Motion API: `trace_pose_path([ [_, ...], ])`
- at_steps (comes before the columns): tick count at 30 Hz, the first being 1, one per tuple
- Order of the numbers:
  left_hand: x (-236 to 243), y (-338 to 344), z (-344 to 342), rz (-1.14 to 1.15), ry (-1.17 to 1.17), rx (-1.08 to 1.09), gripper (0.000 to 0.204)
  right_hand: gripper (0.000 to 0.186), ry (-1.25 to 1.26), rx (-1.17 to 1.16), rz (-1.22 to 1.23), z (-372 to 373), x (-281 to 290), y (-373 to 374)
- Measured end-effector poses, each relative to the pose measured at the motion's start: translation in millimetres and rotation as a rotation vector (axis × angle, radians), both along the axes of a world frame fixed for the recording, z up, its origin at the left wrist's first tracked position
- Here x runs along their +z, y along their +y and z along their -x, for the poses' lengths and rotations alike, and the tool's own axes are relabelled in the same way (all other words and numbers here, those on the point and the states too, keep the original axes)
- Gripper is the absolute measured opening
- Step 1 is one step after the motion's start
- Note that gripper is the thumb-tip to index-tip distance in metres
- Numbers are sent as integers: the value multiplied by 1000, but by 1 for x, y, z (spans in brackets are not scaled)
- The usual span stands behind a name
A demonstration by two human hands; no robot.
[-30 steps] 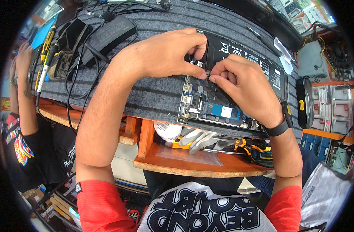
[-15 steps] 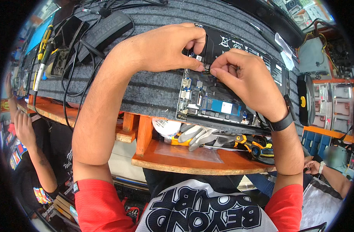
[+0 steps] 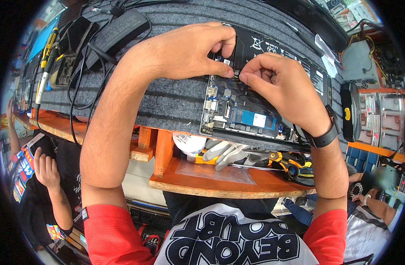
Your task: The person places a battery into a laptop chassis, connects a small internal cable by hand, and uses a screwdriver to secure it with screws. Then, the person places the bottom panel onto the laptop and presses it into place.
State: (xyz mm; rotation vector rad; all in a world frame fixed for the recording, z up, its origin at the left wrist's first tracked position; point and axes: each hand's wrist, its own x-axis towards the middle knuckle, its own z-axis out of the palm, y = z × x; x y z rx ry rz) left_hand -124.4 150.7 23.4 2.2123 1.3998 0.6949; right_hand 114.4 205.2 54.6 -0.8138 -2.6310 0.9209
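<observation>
The opened laptop (image 3: 211,94) lies on the grey mat (image 3: 171,104), directly under my fingers, with its battery (image 3: 273,43) on the far side and its blue drive (image 3: 253,118) on the near side. My left hand (image 3: 198,49) reaches over its left edge, thumb and forefinger apart, the thumb tip near the battery. My right hand (image 3: 279,84) has thumb and forefinger tips close together, just right of that thumb; whether they pinch anything, I cannot tell.
</observation>
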Motion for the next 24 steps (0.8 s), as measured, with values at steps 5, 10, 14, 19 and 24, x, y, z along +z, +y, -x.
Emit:
trace_pose_path([
  [5,-1,1,-1,14,3,4,36,18,2,-48,115,-2,-1,1],
  [10,0,0,-2,-4,-1,8,36,18,-1,-27,51,-4,2,4],
  [14,2,-1,-3,9,-2,15,36,19,15,-4,52,-6,0,4],
  [19,1,0,-2,14,2,20,37,18,8,15,50,-7,-1,4],
  [24,1,0,-1,49,14,37,37,18,-13,27,50,-5,1,4],
])
